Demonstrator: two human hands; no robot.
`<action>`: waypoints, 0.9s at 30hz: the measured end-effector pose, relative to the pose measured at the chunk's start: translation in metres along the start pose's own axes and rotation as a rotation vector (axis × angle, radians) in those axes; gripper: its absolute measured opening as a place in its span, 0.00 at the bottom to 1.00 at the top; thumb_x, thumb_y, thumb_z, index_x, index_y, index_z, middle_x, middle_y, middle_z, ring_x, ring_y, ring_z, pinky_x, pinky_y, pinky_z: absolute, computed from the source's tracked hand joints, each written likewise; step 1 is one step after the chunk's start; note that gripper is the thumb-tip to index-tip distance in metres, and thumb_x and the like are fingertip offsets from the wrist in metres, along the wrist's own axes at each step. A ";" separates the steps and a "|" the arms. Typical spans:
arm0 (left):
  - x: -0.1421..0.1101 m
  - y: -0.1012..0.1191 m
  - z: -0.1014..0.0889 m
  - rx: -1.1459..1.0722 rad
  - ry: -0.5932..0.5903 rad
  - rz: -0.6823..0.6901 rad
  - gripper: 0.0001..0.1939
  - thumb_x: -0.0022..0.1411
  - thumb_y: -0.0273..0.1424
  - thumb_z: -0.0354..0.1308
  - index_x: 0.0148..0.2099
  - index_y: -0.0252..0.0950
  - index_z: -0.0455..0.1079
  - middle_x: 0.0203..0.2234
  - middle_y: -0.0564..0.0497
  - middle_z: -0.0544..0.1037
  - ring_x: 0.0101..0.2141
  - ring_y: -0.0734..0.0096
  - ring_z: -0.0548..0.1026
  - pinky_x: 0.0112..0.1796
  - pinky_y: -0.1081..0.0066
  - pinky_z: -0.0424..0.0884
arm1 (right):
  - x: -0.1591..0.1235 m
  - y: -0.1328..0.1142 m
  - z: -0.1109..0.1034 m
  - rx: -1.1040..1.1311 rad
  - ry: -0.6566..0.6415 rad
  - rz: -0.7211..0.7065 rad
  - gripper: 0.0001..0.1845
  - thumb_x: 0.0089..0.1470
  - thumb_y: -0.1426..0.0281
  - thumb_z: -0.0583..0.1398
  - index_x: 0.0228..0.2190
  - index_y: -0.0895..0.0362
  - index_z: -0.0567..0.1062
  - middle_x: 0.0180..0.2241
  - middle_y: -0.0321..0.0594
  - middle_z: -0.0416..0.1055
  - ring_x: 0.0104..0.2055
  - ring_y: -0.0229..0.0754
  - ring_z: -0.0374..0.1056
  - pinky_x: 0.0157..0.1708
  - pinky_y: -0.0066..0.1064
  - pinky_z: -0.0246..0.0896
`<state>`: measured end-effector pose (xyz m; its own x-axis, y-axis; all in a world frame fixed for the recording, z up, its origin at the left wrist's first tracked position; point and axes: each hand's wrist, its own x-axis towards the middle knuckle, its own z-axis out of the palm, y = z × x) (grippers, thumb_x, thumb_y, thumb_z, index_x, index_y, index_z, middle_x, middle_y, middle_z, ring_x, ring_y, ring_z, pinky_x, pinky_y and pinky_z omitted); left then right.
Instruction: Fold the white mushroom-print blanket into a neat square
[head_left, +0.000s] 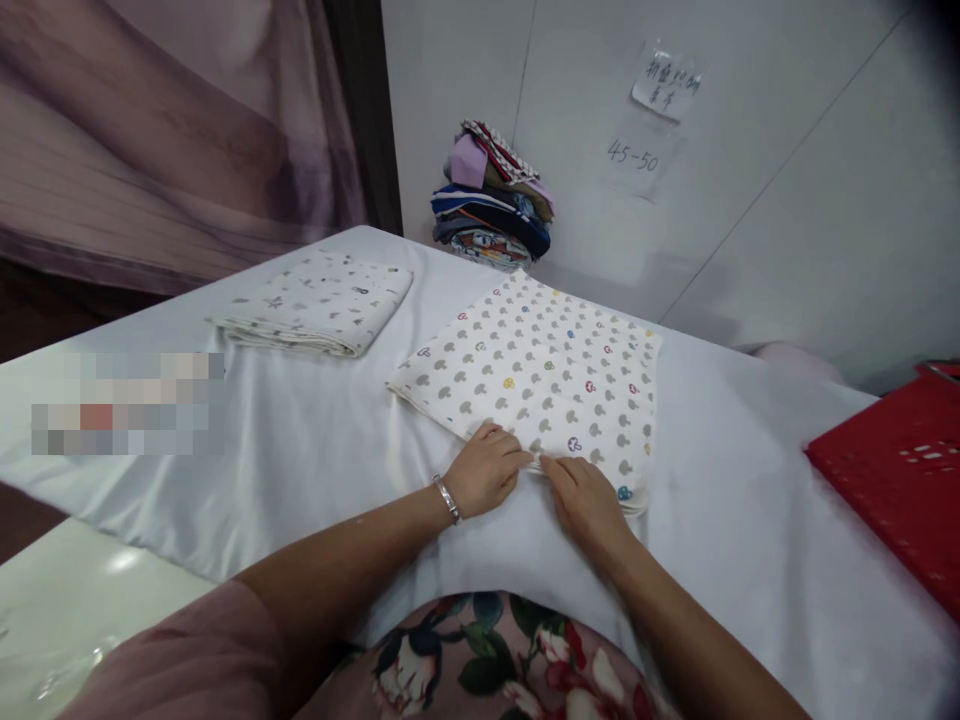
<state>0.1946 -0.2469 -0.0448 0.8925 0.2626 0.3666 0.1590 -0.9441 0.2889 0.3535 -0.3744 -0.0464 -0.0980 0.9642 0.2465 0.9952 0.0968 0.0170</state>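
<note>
A white cloth (551, 370) with grey, yellow, red and blue mushroom prints lies folded flat in front of me. Both hands meet at the middle of its near edge. My left hand (489, 470) is closed, pinching that edge between thumb and fingers. Just beside it, my right hand (589, 495) also pinches the edge, its fingers bent over the top layer. The parts of the cloth under the fingers are hidden. Farther left on the table rests a second folded white cloth (315, 300) with small grey prints, apart from both hands.
White fabric covers the table (315, 450). A red bag-like item (900, 450) sits at the right edge. Behind the table, a stack of folded fabrics (491, 200) stands by the wall. Paper notes (666, 85) hang there. A blurred patch (127, 405) hides something at left.
</note>
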 end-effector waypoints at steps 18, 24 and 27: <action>-0.002 0.000 0.003 0.041 -0.011 -0.010 0.05 0.55 0.26 0.52 0.35 0.36 0.67 0.30 0.51 0.71 0.35 0.68 0.65 0.45 0.64 0.56 | 0.017 -0.017 0.004 -0.033 0.027 0.007 0.10 0.54 0.77 0.53 0.37 0.59 0.70 0.36 0.44 0.67 0.37 0.44 0.60 0.36 0.33 0.56; -0.005 0.006 0.002 0.139 -0.029 -0.021 0.05 0.56 0.27 0.51 0.37 0.36 0.65 0.31 0.50 0.70 0.36 0.68 0.65 0.45 0.64 0.56 | 0.014 -0.013 0.021 0.000 0.069 -0.053 0.09 0.56 0.75 0.51 0.34 0.59 0.71 0.30 0.43 0.67 0.33 0.43 0.61 0.34 0.33 0.56; -0.006 0.006 0.004 0.196 -0.026 -0.034 0.05 0.57 0.25 0.50 0.37 0.35 0.65 0.32 0.50 0.70 0.37 0.67 0.65 0.44 0.64 0.56 | 0.012 -0.010 0.027 0.008 0.087 -0.064 0.10 0.57 0.75 0.49 0.35 0.59 0.71 0.31 0.43 0.68 0.33 0.42 0.62 0.33 0.32 0.56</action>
<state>0.1924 -0.2550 -0.0488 0.8953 0.2924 0.3361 0.2664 -0.9561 0.1222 0.3420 -0.3573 -0.0695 -0.1604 0.9309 0.3281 0.9867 0.1603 0.0274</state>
